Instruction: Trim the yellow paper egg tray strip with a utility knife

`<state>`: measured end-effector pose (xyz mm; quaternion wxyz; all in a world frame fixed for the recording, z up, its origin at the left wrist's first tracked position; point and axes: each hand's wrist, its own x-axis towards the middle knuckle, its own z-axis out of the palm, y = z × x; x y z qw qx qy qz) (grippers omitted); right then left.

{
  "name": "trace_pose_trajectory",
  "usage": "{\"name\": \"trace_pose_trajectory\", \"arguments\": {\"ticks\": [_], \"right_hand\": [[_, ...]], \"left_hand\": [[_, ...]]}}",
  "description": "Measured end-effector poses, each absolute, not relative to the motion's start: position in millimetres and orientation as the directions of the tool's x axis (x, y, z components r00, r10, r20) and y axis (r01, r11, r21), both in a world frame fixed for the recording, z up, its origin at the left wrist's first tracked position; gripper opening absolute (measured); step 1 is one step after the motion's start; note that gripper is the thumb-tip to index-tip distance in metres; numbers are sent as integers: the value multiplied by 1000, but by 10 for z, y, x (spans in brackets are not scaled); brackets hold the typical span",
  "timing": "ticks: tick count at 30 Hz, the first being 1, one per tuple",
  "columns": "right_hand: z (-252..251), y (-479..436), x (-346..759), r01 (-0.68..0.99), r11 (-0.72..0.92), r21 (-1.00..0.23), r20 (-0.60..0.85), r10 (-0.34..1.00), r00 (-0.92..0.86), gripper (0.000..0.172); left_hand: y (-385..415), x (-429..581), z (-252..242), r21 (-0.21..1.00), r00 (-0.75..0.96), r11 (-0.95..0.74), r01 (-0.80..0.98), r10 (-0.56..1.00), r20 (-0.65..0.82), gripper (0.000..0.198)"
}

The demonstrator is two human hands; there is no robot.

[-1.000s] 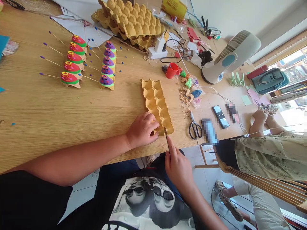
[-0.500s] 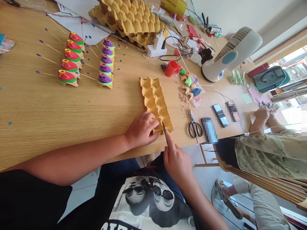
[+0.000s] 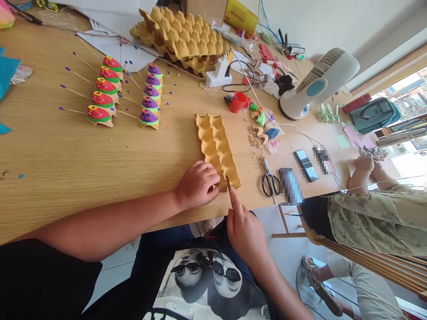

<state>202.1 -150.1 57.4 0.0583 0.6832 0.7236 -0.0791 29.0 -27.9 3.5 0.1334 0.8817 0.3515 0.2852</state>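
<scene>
— When looking over the tabletop [image 3: 150, 153], where to find the egg-carton strip [image 3: 216, 141]?
— Toward the near edge, with long axis running near to far, tipped slightly left at the far end.
— And from the fingers?
— Just right of the left hand [image 3: 196, 184], the nearer one, touching the near left side with curled fingers; can't tell whether pinching or only pressing. Just beyond the right hand [image 3: 247, 232], clenched around a slim blade [image 3: 228, 182], with its tip at the near right end.

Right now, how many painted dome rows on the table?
2: red-green row, purple-green row right of it; both left of the carton strip by the left hand.
</scene>
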Motion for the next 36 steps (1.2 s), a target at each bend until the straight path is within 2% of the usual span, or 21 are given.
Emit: {"name": "trace_pose_trajectory", "arguments": {"ticks": [11,19,36], "right_hand": [[636,-1652,2087,996,46,-76,-202,978,-60,65],[681,-1541,2008,999,37,-7,-262,964,-38,66],[765,-1599,1961,998,27,53,-305,952,-10,67]], "left_hand": [[-297,294,49,411,595,-716,564,697,400,12],[-293,287,20,412,588,-746,523,666,459,15],[-306,302,28,424,592,-726,542,688,421,13]]}}
